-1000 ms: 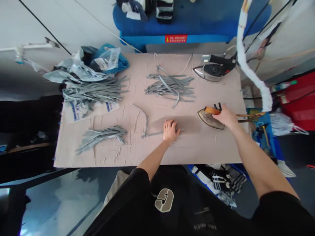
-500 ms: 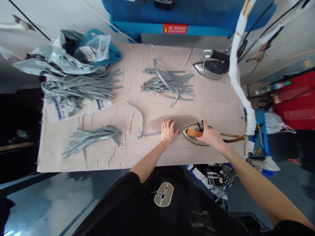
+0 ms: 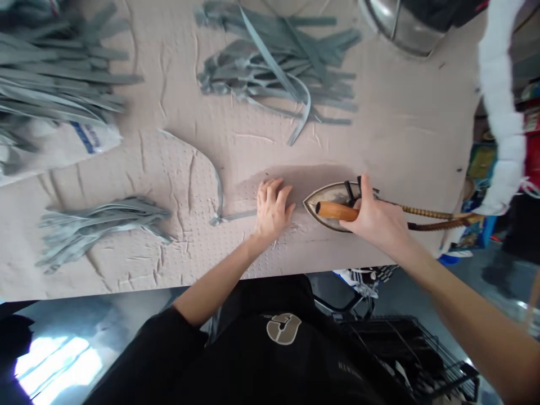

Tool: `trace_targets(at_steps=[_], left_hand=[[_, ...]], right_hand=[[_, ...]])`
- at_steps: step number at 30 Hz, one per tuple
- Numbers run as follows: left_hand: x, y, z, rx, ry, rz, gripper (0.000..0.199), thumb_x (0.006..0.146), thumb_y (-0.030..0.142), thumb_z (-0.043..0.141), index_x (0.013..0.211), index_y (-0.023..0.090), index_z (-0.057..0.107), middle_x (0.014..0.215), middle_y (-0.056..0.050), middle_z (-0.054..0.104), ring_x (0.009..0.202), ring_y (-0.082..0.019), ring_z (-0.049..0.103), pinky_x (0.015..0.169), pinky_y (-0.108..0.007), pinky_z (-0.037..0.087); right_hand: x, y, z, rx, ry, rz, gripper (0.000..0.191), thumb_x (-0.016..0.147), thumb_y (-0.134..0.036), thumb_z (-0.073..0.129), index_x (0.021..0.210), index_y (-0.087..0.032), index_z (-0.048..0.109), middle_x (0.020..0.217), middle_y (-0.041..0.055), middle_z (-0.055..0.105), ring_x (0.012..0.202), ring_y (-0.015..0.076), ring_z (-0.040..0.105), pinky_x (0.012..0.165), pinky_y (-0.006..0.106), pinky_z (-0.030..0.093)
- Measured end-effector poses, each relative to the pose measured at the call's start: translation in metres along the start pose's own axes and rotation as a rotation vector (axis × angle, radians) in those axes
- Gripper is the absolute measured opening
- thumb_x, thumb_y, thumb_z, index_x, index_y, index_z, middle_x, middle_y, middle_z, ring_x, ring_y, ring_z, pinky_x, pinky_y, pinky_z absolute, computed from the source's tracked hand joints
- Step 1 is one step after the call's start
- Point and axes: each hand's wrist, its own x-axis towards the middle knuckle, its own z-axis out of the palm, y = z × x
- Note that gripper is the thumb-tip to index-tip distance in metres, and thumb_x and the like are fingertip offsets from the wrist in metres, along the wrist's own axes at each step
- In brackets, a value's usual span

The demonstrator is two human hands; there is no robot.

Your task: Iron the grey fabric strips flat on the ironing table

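Observation:
My left hand (image 3: 272, 212) rests on the table with bent, spread fingers over a thin grey fabric strip (image 3: 239, 215). The strip runs out leftward to a small knot or gathered bit, then curves up and away. Its part under my hand is hidden. My right hand (image 3: 382, 224) is wrapped around the wooden handle of an iron (image 3: 334, 195). The iron lies flat on the table, its pointed tip facing left, just right of my left thumb. Two brown cords or hoses trail from its back.
Bundles of grey strips lie at the lower left (image 3: 105, 222), at the top middle (image 3: 270, 70) and at the upper left (image 3: 54, 70) over a white bag (image 3: 63, 149). A second iron (image 3: 405, 25) sits top right. A white wrapped hose (image 3: 502, 112) hangs at the right edge.
The camera has come closer to the table, so everything looks larger and the far wall has left the view. Both hands keep nearly the same places, the iron tip still beside the left hand.

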Motion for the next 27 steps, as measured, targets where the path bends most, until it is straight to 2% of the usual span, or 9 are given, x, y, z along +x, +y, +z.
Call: trace_targets(at_steps=[7,15,22,27], left_hand=[[-0.011,-0.022,-0.009,0.026,0.028,-0.051,0.043,0.097,0.039,0.056,0.135,0.02,0.049,0.15,-0.014,0.045,0.147,-0.033,0.035,0.127,-0.06,0.021],[-0.016,-0.035,-0.017,-0.009,0.005,-0.065,0.044,0.097,0.037,0.055,0.137,0.02,0.05,0.152,-0.013,0.044,0.149,-0.032,0.034,0.128,-0.063,0.016],[-0.025,-0.057,-0.03,-0.043,-0.034,-0.094,0.043,0.101,0.043,0.05,0.136,0.019,0.052,0.154,-0.013,0.044,0.152,-0.034,0.032,0.126,-0.066,0.011],[-0.035,-0.077,-0.036,-0.042,0.057,-0.056,0.041,0.1,0.044,0.053,0.134,0.021,0.053,0.15,-0.015,0.05,0.149,-0.034,0.037,0.126,-0.065,0.015]], right_hand=[[0.003,-0.002,-0.003,-0.07,-0.046,0.021,0.123,0.078,-0.079,0.06,0.162,-0.001,0.013,0.078,0.0186,0.069,0.073,0.0393,0.069,0.068,0.05,0.052],[0.007,-0.042,-0.014,-0.117,-0.037,-0.1,0.125,0.078,-0.085,0.053,0.162,-0.003,0.009,0.073,0.0164,0.067,0.067,0.0358,0.068,0.066,0.046,0.052],[0.008,-0.044,-0.016,-0.128,-0.048,-0.079,0.127,0.078,-0.078,0.061,0.161,0.002,0.007,0.075,0.0197,0.069,0.07,0.0392,0.068,0.066,0.05,0.052],[0.009,-0.067,-0.022,-0.177,-0.038,-0.122,0.119,0.082,-0.071,0.062,0.162,0.001,0.01,0.075,0.0166,0.07,0.068,0.0362,0.068,0.063,0.044,0.05]])
